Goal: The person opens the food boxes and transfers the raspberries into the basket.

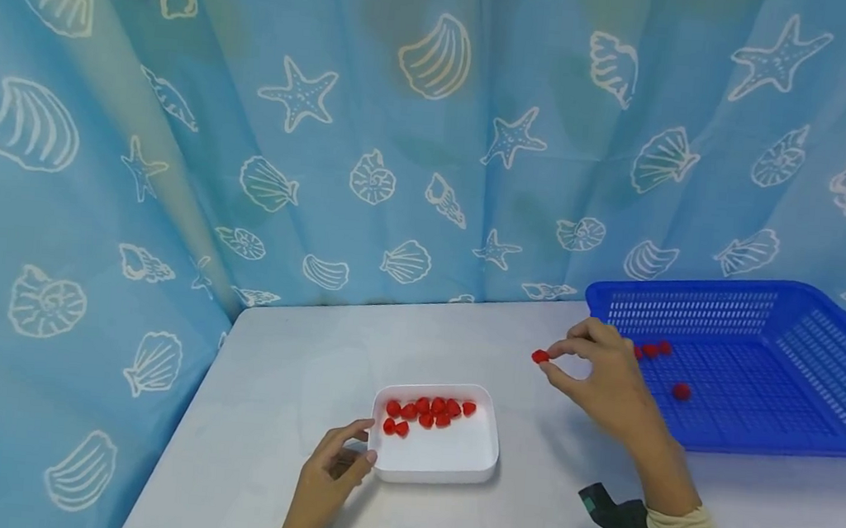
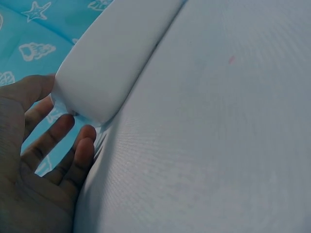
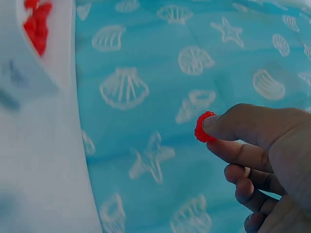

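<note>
Between thumb and index finger, my right hand [image 1: 600,381] pinches a red raspberry [image 3: 201,127]. It is raised in front of the near left corner of a blue plastic basket [image 1: 744,443], and the raspberry has a bumpy surface in the right wrist view. My left hand [image 1: 332,468] is at the left end of a white rectangular tray [image 1: 444,467], thumb and index fingertips right at its wall, the other fingers loosely bent below. Several red raspberries [image 1: 423,405] lie along the back and left of the tray. A few more raspberries [image 1: 681,391] are in the basket.
The table [image 1: 273,368] has a white cover. Behind and to the left hangs a blue curtain [image 1: 374,127] with white shell and starfish prints. The basket's raised mesh walls stand at the right, partly behind my right hand. A dark strap [image 1: 616,511] is at my right wrist.
</note>
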A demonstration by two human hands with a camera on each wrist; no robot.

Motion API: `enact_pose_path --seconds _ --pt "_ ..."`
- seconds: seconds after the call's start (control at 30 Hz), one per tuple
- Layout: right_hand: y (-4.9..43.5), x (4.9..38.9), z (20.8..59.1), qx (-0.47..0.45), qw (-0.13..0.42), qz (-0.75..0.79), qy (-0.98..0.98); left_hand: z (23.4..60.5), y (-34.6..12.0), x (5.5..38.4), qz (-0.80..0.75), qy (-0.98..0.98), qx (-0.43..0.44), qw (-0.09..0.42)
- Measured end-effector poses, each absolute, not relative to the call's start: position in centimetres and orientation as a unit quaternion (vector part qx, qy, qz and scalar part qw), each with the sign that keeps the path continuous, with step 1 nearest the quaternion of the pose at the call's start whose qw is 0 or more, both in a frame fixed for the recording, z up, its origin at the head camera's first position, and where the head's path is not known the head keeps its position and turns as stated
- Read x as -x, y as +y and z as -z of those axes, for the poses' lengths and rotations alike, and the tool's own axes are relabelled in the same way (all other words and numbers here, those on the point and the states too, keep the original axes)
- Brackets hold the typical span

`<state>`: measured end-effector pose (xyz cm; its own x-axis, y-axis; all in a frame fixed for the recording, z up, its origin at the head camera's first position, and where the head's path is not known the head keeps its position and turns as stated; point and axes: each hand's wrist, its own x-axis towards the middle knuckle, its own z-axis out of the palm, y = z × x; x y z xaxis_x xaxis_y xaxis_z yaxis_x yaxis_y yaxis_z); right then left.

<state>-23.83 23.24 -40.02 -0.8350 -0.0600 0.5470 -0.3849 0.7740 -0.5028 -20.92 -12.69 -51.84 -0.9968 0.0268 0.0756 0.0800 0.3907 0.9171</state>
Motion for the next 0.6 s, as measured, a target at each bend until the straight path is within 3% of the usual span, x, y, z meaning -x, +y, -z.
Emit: enact_pose_path --seconds 0.3,0.6 --pt "30.3 23.1 37.2 -0.113 0.297 -0.291 -0.902 51.6 -12.6 20.6 0.52 -0.854 -0.025 0.029" --pt "35.8 22.6 37.1 -0.062 0.242 -0.234 -0.939 51.6 -12.0 20.3 0.524 -0.852 -0.01 0.015"
